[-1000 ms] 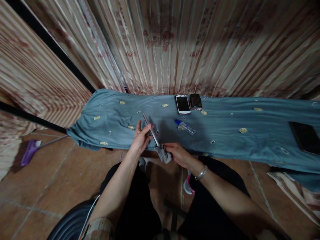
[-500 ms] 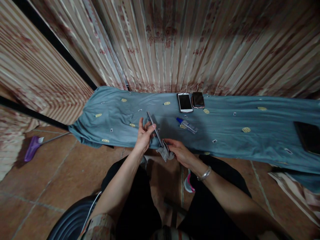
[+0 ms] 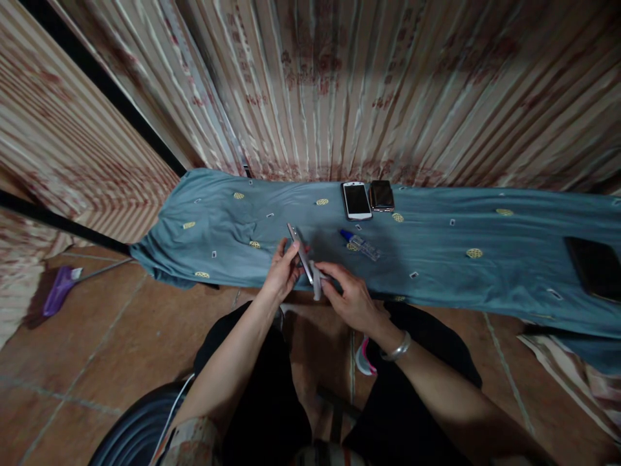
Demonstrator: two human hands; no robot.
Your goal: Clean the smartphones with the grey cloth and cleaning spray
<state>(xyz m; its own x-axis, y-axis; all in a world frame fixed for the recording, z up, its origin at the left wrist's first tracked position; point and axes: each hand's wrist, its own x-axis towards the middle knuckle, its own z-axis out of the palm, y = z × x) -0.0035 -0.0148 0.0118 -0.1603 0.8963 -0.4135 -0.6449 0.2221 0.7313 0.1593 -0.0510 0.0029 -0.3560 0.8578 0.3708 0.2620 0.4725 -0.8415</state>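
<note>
My left hand [image 3: 283,270] is closed around a thin phone [image 3: 300,252], held tilted above the front edge of the cloth-covered bench. Only the phone's narrow side faces me; its screen cannot be made out. In my right hand [image 3: 350,296] a small grey cloth [image 3: 317,282] is pinched between thumb and fingers, against the phone's lower end. Beyond my right hand lies a clear spray bottle [image 3: 365,247] with a blue top. Behind that, a white phone [image 3: 357,200] lies flat beside a dark square object [image 3: 381,195].
A blue patterned cloth [image 3: 427,272] covers the long bench. At its right end rests a black tablet-like slab [image 3: 592,266]. Striped curtains [image 3: 310,97] hang close behind. On the tiled floor are a purple brush head [image 3: 59,290] at left and a black ribbed round object [image 3: 130,424].
My right hand has shifted slightly, and the grey cloth is now folded against the phone's lower end instead of hanging loose. The phone has turned a little in my left hand.
</note>
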